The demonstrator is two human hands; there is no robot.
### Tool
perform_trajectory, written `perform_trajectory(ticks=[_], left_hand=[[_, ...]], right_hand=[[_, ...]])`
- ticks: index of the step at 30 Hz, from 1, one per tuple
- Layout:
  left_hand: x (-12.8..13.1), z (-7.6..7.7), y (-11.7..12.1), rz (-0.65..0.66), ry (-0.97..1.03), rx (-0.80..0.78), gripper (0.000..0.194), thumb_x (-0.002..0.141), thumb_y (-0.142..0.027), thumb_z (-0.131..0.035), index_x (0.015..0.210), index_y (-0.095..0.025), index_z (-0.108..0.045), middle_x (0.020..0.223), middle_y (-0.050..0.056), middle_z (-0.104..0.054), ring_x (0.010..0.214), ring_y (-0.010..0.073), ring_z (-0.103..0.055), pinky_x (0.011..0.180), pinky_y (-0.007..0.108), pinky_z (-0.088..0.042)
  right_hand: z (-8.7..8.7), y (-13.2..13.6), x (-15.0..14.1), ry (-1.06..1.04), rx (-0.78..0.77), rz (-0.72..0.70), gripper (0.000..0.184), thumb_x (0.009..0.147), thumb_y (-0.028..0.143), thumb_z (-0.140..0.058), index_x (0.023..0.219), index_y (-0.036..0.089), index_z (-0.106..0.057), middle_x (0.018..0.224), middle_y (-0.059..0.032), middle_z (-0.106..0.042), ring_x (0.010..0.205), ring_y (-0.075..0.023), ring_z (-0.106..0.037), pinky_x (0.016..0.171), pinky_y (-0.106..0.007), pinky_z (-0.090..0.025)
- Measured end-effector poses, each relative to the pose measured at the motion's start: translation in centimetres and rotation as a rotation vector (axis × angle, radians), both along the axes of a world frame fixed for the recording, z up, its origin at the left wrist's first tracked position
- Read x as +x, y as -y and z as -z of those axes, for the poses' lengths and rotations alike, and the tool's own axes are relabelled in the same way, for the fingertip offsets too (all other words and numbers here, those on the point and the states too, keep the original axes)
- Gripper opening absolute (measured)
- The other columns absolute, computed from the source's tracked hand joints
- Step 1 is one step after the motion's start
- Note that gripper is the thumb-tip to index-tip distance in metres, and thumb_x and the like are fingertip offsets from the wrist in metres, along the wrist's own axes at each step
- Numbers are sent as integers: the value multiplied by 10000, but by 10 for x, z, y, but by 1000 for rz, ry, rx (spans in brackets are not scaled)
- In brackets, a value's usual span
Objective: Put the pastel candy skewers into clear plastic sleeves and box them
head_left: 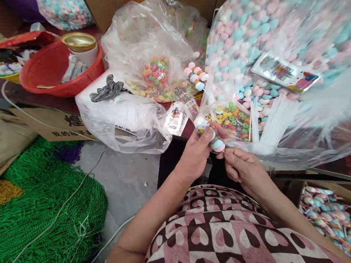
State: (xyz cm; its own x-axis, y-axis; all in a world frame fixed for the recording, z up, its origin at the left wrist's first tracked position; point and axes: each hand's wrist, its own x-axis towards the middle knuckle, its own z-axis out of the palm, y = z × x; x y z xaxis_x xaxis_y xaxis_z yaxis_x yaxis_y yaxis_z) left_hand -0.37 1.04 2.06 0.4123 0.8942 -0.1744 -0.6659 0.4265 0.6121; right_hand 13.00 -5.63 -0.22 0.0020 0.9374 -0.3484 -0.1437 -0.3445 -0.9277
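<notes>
My left hand (195,152) is wrapped round a marshmallow skewer (218,145), whose upper part seems to be inside a clear printed bag. At its lower end, my right hand (243,165) pinches the skewer's stick, mostly hidden by the fingers. Just beyond the hands lie colourful ring-shaped gummies (233,117) in plastic. White sticks (271,126) rest to their right. A stack of printed bags (176,118) lies left of the hands. Another marshmallow skewer (199,83) leans farther back on the table.
A large clear bag of pastel marshmallows (245,25) fills the right side, with a printed packet (285,72) on it. A red basket (63,85) stands at left. Green bead strings (43,225) heap on the floor. Wrapped candies (331,217) fill a carton at lower right.
</notes>
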Motion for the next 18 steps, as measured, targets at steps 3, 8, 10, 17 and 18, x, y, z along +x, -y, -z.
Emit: perform_trajectory(ticks=[3, 8, 10, 17, 18], left_hand=[[-14, -9, -10, -73, 37, 47, 468, 718, -394, -800, 1119, -257, -603, 1008, 27, -709, 875, 173, -684, 796, 321, -506], [-14, -13, -19, -178, -52, 5, 182, 794, -339, -709, 896, -205, -639, 739, -9, -662, 784, 164, -675, 786, 318, -512], [-8, -9, -18, -182, -64, -29, 177, 800, -355, -691, 797, -194, -618, 676, -18, -611, 747, 160, -663, 737, 298, -508], [5, 2, -9, -130, -81, 14, 347, 794, -499, -681, 686, -183, -586, 715, 11, -606, 720, 147, -614, 611, 266, -470], [6, 3, -8, -124, -90, 18, 354, 786, -508, -689, 691, -183, -586, 713, 11, -604, 692, 140, -600, 585, 262, -459]], right_hand=[[2, 0, 1, 20, 14, -32, 380, 832, 543, -651, 879, 167, -685, 430, 91, -347, 398, -65, -239, 418, -225, -147], [5, 0, 3, 172, 100, 47, 360, 805, 500, -683, 975, 183, -709, 530, 66, -426, 461, -83, -319, 442, -232, -233], [4, 0, 4, 354, 185, 108, 301, 808, 460, -683, 952, 198, -719, 574, 48, -497, 494, -97, -383, 475, -244, -297], [6, 1, 7, 447, 211, 109, 294, 880, 480, -598, 887, 209, -711, 471, 59, -460, 426, -105, -371, 448, -250, -292], [7, 0, 6, 367, 163, 92, 322, 877, 506, -599, 877, 201, -702, 455, 66, -436, 407, -95, -335, 426, -242, -254]])
